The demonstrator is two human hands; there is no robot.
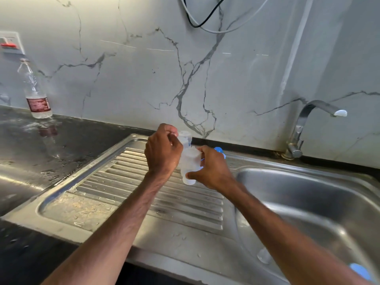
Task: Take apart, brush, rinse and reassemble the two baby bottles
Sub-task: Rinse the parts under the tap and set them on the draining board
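Translucent plastic baby bottle (190, 162) is held over the ribbed steel drainboard (127, 182), left hand (162, 151) and right hand (211, 171) curled round it; if slick, it could be dropped when twisted.

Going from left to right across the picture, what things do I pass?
Wall socket → water bottle → left hand → baby bottle, held by both hands → right hand → tap.
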